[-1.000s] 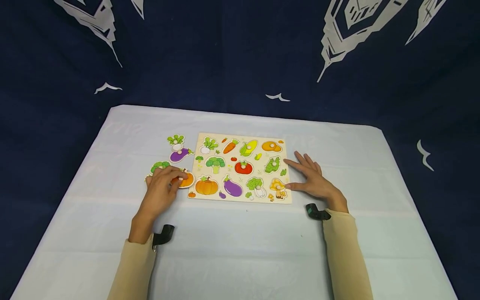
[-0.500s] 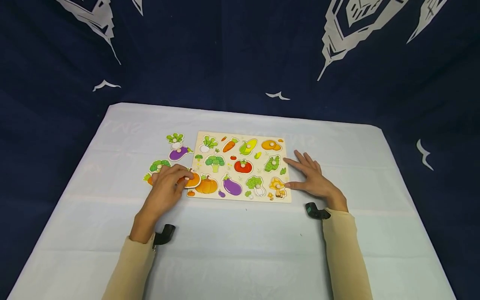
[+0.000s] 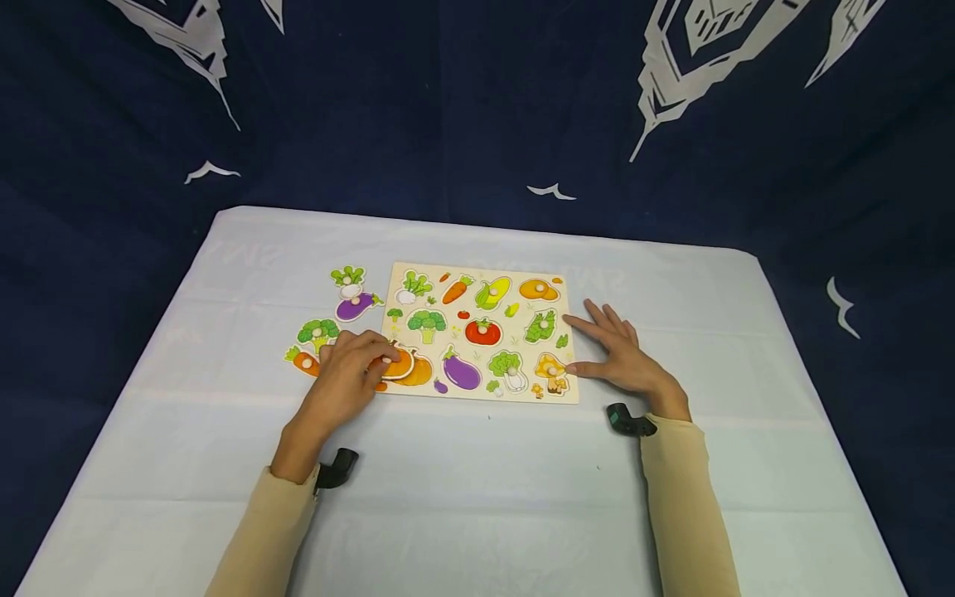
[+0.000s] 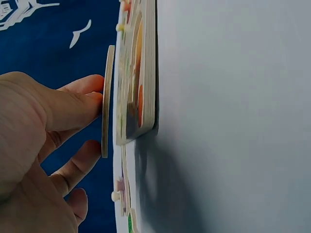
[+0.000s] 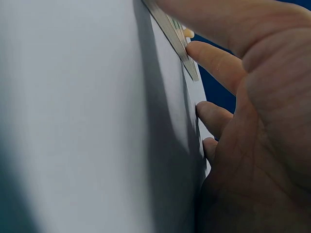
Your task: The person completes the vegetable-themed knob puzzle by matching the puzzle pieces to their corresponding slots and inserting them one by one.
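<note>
My left hand (image 3: 343, 377) pinches a pumpkin puzzle piece (image 3: 399, 365) over the lower left of the wooden vegetable puzzle board (image 3: 466, 391). In the head view the piece overlaps the left part of the printed pumpkin (image 3: 421, 373). Seen from the left wrist, the pumpkin piece (image 4: 107, 102) is edge-on, with a narrow gap between it and the board (image 4: 149, 73). At the board's right edge rests my right hand (image 3: 627, 356), fingers spread, its thumb and index fingertip touching the rim. The right wrist view shows those fingers (image 5: 214, 60) at the board's corner (image 5: 192, 70).
Left of the board lie loose pieces: a turnip (image 3: 349, 282), an eggplant (image 3: 354, 307), a broccoli (image 3: 318, 332) and a carrot (image 3: 302, 361). Knobbed pieces such as the tomato (image 3: 483, 332) and corn (image 3: 493, 293) sit in the board. A white cloth covers the table (image 3: 477, 514).
My left hand has carried the pumpkin piece rightward, from beside the board to over its lower left corner. The carrot piece has come into fuller view. My right hand has stayed put.
</note>
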Tool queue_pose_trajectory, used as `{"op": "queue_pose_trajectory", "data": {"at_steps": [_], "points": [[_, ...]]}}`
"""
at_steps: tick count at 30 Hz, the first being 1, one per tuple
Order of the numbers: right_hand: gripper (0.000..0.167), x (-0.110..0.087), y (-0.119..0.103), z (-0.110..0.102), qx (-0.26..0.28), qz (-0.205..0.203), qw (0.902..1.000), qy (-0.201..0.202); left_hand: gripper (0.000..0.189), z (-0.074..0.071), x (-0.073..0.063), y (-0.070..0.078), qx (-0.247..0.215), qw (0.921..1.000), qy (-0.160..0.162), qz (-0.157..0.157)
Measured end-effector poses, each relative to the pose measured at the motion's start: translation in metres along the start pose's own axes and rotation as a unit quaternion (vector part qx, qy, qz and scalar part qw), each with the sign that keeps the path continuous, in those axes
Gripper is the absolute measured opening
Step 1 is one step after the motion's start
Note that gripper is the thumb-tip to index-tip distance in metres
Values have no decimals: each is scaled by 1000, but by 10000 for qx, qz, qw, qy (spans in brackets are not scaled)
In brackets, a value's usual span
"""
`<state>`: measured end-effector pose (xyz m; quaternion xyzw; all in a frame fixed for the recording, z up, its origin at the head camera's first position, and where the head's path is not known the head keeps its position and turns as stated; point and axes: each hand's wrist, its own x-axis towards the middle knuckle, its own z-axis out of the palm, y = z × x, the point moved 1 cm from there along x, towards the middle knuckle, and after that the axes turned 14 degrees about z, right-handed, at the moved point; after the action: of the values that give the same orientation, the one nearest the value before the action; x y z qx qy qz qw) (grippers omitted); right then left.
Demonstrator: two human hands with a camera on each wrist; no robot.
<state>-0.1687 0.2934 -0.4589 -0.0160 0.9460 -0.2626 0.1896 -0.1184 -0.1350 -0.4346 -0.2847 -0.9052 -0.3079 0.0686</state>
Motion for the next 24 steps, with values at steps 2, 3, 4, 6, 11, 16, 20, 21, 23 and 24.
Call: {"op": "queue_pose_trajectory", "data": {"at_steps": [2,3,4,6,11,16,20,21,23,24], "points": [[89,0,0,0,16,6,10000,-6,13,1,1,1,5,10000,-10,26],[89,0,0,0,22,7,10000,-5,13,2,1,2,5,10000,-8,38],[89,0,0,0,24,4,10000,-2,13,3,1,2,-1,10000,-6,43],[89,0,0,-1,38,0,10000,5,14,5,1,3,-6,10000,-11,55],[89,0,0,-1,42,2,10000,18,15,9,2,4,13,10000,-71,30],[88,-1,0,0,46,9,10000,2,15,12,3,5,29,10000,-85,21],[89,-1,0,1,53,24,10000,15,16,14,4,6,42,9999,-149,26],[89,-1,0,1,51,27,10000,14,16,14,5,7,46,9998,-169,20],[89,-1,0,1,47,36,10000,13,16,15,5,8,71,9998,-194,9],[89,-1,1,1,50,41,10000,10,16,15,6,9,78,9998,-197,2]]}}
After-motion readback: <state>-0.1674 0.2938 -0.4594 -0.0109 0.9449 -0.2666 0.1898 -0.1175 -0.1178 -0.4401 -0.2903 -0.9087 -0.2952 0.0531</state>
